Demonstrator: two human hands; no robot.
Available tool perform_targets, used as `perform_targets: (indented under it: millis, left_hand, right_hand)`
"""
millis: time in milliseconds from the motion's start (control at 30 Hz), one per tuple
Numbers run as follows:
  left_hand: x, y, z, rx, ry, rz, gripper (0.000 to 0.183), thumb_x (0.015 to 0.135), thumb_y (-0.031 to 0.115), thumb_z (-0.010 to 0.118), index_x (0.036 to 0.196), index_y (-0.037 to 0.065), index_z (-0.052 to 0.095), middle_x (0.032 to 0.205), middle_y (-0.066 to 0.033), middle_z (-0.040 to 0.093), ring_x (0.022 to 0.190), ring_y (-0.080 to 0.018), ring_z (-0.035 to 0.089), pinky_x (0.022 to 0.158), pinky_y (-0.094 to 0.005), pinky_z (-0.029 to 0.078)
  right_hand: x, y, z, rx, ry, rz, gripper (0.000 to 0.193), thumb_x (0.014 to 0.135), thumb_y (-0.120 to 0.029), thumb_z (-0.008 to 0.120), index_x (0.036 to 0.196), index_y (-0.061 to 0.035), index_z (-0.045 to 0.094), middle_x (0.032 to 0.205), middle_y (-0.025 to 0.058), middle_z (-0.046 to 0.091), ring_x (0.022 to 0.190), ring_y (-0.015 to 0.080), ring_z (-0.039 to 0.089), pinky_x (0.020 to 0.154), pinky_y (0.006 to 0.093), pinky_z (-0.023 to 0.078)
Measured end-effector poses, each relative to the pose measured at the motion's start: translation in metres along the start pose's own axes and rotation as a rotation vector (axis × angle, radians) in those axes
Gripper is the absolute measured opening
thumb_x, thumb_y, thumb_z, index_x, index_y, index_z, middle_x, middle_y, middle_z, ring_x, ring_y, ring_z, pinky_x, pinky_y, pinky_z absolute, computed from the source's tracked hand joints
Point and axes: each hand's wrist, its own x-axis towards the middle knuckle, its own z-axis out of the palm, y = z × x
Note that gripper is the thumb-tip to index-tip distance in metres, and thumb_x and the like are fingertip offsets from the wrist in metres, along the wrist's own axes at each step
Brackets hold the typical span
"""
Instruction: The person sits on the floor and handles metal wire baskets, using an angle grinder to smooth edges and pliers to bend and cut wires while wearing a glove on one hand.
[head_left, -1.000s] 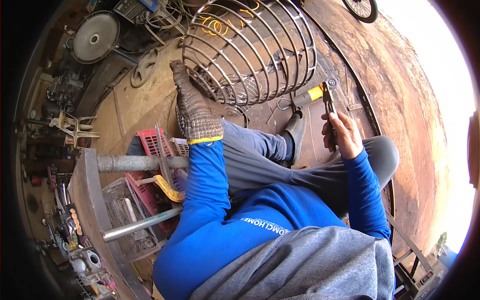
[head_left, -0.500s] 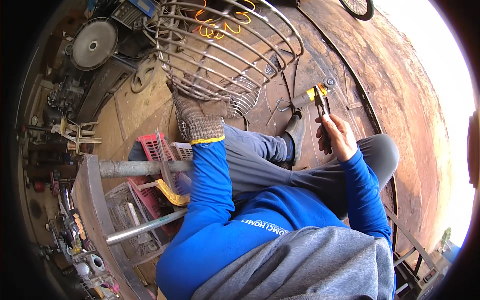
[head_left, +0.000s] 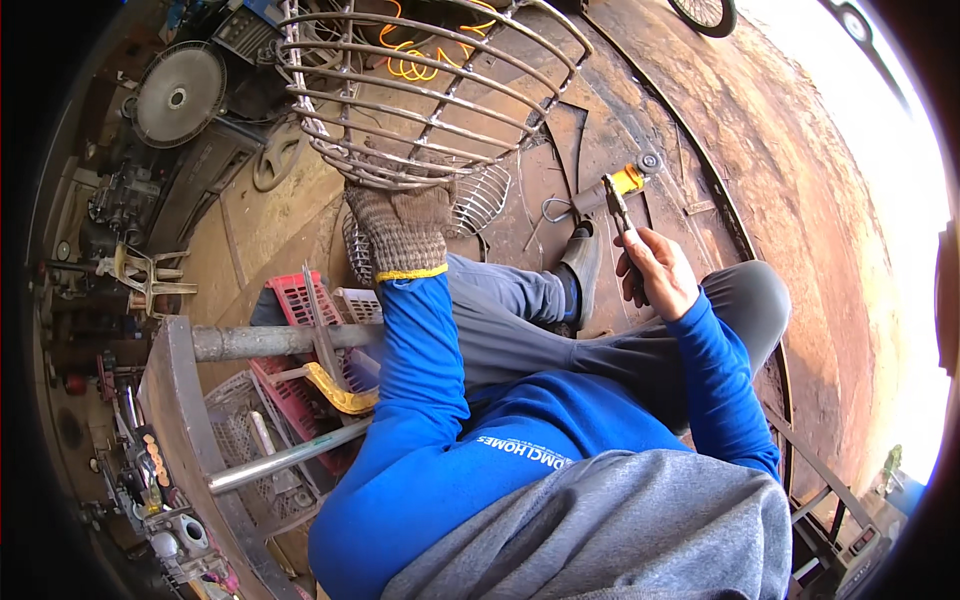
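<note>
My left hand, in a grey-brown knit glove with a yellow cuff, grips the lower end of a round cage of welded metal bars. Its fingertips are partly hidden behind the bars. The cage is held up in front of me, tilted. My bare right hand is closed around dark pliers above my bent knee, their jaws pointing up and away. Just beyond the jaws, a yellow and grey angle grinder lies on the floor. A second, smaller barred metal piece shows below the cage.
At left are red plastic baskets, a yellow-handled tool and a metal frame with pipes. A round fan stands at the far left. Orange cable lies beyond the cage. A long metal strip crosses the floor at right.
The cage and my left hand have shifted slightly left in view. My right hand has moved a little left with the pliers, whose jaws now lean further left.
</note>
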Motion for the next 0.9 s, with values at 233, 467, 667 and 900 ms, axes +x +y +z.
perform_targets:
  millis: [233,467,667,900]
  left_hand:
    - [0.004,-0.004,0.007,0.030,0.121,0.030,0.051,0.091,0.053,0.047,0.122,0.017,0.064,0.114,-0.0087,0.068,0.102,-0.0323,0.064,0.084,-0.0598,0.050]
    - [0.003,-0.003,0.013,-0.010,0.263,0.052,0.052,0.090,0.056,0.049,0.118,0.016,0.067,0.113,-0.0084,0.070,0.100,-0.0339,0.065,0.081,-0.0631,0.051]
    - [0.000,0.005,0.000,-0.084,0.010,-0.027,0.052,0.093,0.053,0.047,0.125,0.016,0.064,0.124,-0.0095,0.066,0.111,-0.0350,0.061,0.086,-0.0634,0.050]
    - [-0.002,0.005,0.024,0.019,0.142,0.061,0.054,0.093,0.051,0.049,0.132,0.015,0.061,0.130,-0.0127,0.063,0.115,-0.0369,0.060,0.091,-0.0638,0.048]
  right_hand:
    - [-0.001,0.004,0.001,-0.043,-0.002,0.004,0.042,0.101,-0.040,0.053,0.090,0.0001,0.056,0.073,0.0080,0.061,0.051,0.0134,0.058,0.045,0.0281,0.044]
    - [-0.001,0.007,0.003,-0.105,-0.040,-0.048,0.040,0.101,-0.037,0.052,0.098,0.0033,0.057,0.077,0.0099,0.062,0.056,0.0138,0.060,0.050,0.0291,0.045]
    - [-0.002,0.006,0.011,-0.152,-0.085,-0.124,0.040,0.101,-0.035,0.051,0.103,0.0051,0.057,0.078,0.0099,0.061,0.058,0.0135,0.059,0.054,0.0295,0.046]
    - [-0.003,0.009,0.012,-0.199,-0.090,-0.139,0.040,0.101,-0.034,0.050,0.098,0.0046,0.056,0.076,0.0105,0.061,0.059,0.0137,0.059,0.055,0.0305,0.046]
